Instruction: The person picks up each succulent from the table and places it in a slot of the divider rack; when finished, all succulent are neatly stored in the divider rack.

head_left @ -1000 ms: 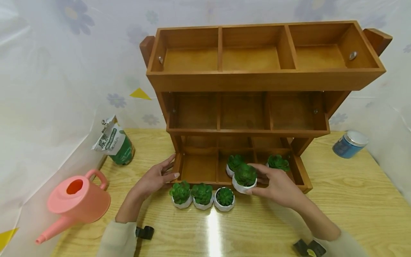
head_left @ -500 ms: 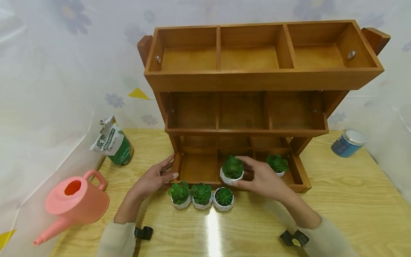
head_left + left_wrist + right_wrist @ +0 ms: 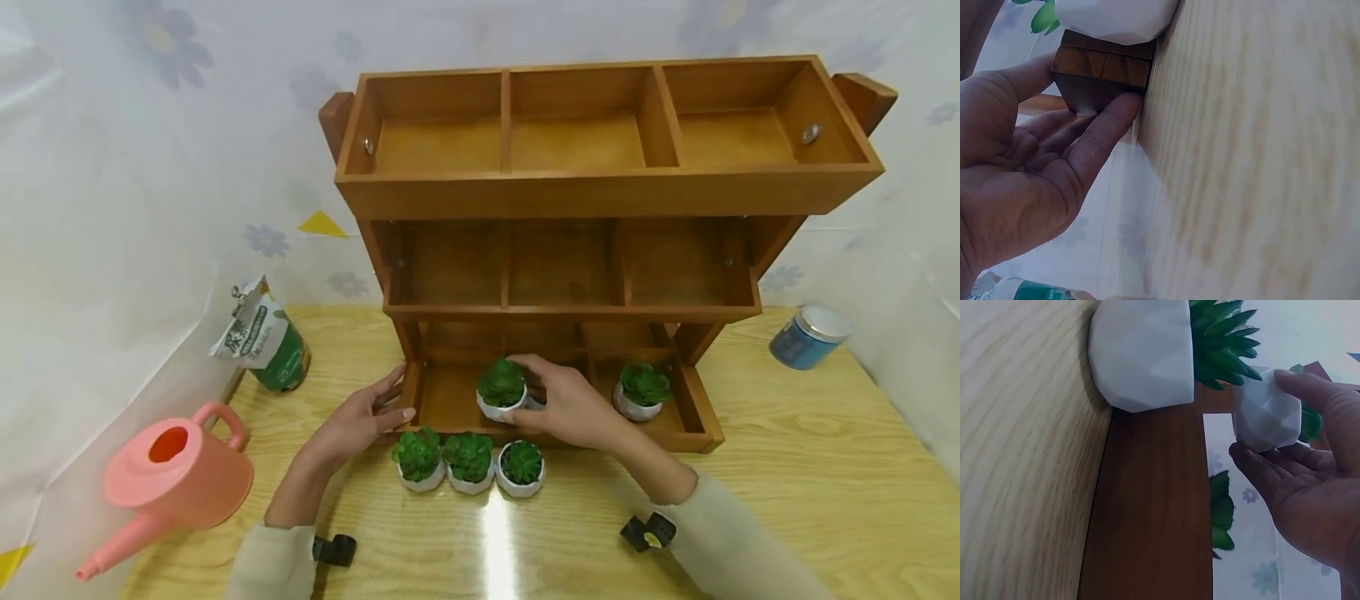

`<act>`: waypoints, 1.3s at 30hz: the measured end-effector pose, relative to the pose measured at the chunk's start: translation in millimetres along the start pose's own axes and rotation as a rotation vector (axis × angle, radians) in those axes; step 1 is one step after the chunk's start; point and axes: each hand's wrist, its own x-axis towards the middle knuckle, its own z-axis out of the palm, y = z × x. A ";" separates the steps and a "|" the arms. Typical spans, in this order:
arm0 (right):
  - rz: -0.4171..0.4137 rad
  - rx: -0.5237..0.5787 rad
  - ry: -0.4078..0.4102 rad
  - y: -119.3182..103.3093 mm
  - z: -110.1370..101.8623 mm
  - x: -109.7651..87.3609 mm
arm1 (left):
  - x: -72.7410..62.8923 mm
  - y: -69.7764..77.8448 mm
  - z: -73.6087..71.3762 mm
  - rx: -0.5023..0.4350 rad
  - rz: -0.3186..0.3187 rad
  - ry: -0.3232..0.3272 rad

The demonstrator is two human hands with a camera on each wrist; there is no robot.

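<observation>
My right hand [image 3: 570,404] pinches a small potted succulent [image 3: 501,387] by its white faceted pot, over the left compartment of the bottom tier near the divider. In the right wrist view, thumb and fingers sit on opposite sides of this held pot [image 3: 1266,411]. Behind the hand, a sliver of another white pot [image 3: 536,402] shows in the middle compartment, mostly hidden. A further potted succulent [image 3: 641,392] stands in the right compartment. My left hand [image 3: 360,421] grips the front left corner of the wooden plant shelf [image 3: 607,193], thumb and fingers around the corner [image 3: 1104,69].
Three potted succulents [image 3: 468,462] stand in a row on the table before the shelf. A pink watering can [image 3: 198,475] and a green-and-white clipped bag [image 3: 266,342] are at left. At right stands a blue jar [image 3: 806,337]. The upper two tiers overhang the bottom one.
My right hand has carried the potted succulent leftward, from in front of the middle compartment to over the left one. The left hand has stayed at the shelf corner.
</observation>
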 end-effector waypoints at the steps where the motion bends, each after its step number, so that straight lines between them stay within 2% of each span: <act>1: -0.007 0.005 -0.002 -0.5 1.5 2.1 | -0.1 -0.4 0.3 -0.001 -0.001 0.001; 7: -0.034 0.027 -0.030 -3.3 8.0 12.5 | 1.0 -1.4 1.3 0.012 0.001 0.010; 25: -0.030 -0.125 -0.072 -12.7 27.0 51.9 | 4.5 1.8 0.9 0.011 0.012 0.015; 39: -0.031 -0.218 -0.120 -13.2 51.9 59.7 | 0.2 -2.4 0.4 0.015 0.015 0.005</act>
